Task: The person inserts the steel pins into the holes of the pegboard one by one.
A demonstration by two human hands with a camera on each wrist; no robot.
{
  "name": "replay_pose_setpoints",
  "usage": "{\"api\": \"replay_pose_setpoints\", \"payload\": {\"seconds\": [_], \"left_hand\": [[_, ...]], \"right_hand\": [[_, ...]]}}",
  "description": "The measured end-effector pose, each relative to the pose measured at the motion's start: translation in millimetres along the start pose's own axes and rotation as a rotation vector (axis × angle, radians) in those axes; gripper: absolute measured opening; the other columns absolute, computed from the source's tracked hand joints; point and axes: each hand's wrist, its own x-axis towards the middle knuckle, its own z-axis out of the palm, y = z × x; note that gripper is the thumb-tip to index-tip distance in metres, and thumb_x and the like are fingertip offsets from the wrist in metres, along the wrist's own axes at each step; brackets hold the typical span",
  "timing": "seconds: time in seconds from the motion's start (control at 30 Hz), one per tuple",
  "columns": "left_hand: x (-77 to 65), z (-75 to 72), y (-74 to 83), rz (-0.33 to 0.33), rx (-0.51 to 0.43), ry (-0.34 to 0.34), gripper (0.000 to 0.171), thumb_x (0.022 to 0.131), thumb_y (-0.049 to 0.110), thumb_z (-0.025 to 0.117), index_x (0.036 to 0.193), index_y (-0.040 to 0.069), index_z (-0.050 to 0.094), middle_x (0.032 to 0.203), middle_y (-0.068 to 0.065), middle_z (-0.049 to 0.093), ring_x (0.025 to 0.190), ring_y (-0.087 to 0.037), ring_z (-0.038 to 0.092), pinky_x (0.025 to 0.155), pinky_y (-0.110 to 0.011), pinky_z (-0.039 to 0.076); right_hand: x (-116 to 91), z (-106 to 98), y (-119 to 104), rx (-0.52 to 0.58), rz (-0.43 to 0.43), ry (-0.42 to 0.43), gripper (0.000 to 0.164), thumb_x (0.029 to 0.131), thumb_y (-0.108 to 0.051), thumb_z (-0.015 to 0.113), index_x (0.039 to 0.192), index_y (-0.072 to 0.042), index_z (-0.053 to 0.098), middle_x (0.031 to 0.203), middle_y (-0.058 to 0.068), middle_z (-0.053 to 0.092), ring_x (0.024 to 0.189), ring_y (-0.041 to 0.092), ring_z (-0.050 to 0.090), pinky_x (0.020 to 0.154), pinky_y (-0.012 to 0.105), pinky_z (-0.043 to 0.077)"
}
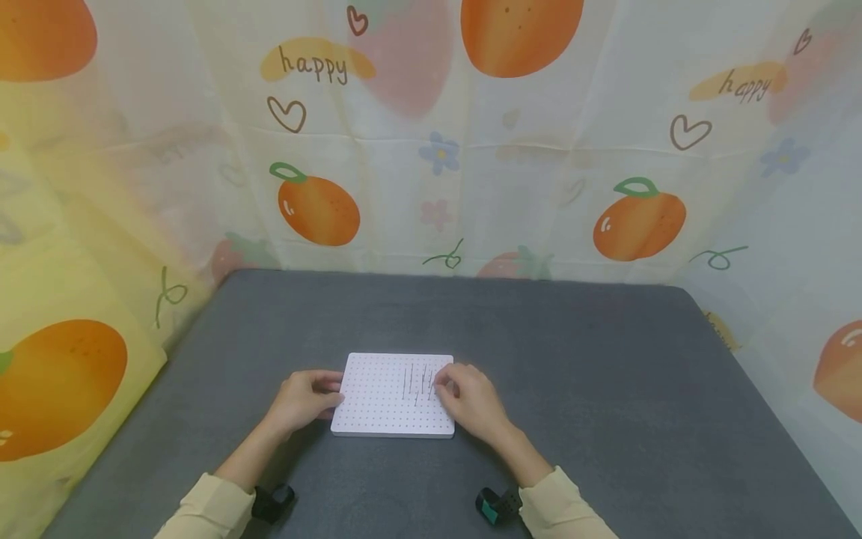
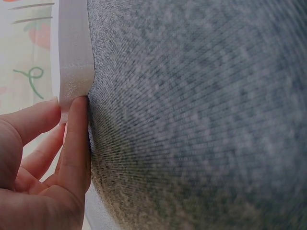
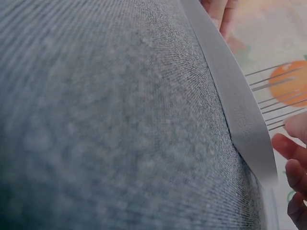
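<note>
A white pegboard [image 1: 377,412] with rows of small holes lies flat on the dark table. Several thin metal pins [image 1: 412,382] stand upright in its right half. At the board's left edge, my left hand [image 1: 308,398] holds it, the thumb at the upper rim and fingers against the side. My right hand [image 1: 474,400] is over the right edge, thumb and index finger bent together at the rightmost pins; it seems to pinch one thin pin. In the right wrist view the row of pins [image 3: 276,103] ends beside the fingertips; the exact contact is hard to see.
The grey table [image 1: 572,359] extends around the board on all sides. Behind it hangs a pale curtain [image 1: 512,165] printed with oranges, and a yellow-lit side [image 1: 67,269] of it lies left. Black bands [image 1: 272,503] are on both wrists.
</note>
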Motion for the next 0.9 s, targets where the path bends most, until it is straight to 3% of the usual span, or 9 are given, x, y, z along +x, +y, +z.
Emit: {"api": "replay_pose_setpoints", "payload": {"seconds": [0.53, 0.73, 0.9], "left_hand": [[2.3, -0.2, -4.5, -0.011, 0.009, 0.018, 0.037, 0.080, 0.007, 0.068, 0.116, 0.004, 0.061, 0.103, -0.013, 0.064, 0.078, -0.017, 0.064, 0.063, -0.031, 0.057], [0.0, -1.6, -3.7, 0.014, 0.018, 0.020, 0.035, 0.081, 0.007, 0.067, 0.115, 0.002, 0.061, 0.102, -0.014, 0.065, 0.077, -0.017, 0.064, 0.063, -0.032, 0.057], [-0.3, -6.7, -2.3, 0.079, 0.093, 0.059, 0.029, 0.084, 0.009, 0.063, 0.112, 0.002, 0.063, 0.098, -0.014, 0.066, 0.069, -0.016, 0.064, 0.056, -0.029, 0.055]], "right_hand": [[-1.4, -6.0, 6.8, 0.018, 0.030, -0.087, 0.006, 0.084, -0.019, 0.065, 0.089, -0.020, 0.062, 0.080, -0.011, 0.055, 0.072, 0.005, 0.048, 0.063, 0.020, 0.043], [-5.7, -19.1, 14.3, 0.009, 0.035, -0.078, 0.008, 0.083, -0.017, 0.066, 0.089, -0.020, 0.062, 0.083, -0.010, 0.058, 0.075, 0.004, 0.053, 0.066, 0.023, 0.047], [-10.3, -38.6, 27.0, -0.034, 0.013, -0.048, 0.008, 0.083, -0.015, 0.067, 0.088, -0.020, 0.063, 0.084, -0.010, 0.059, 0.077, 0.007, 0.055, 0.068, 0.027, 0.048]]}}
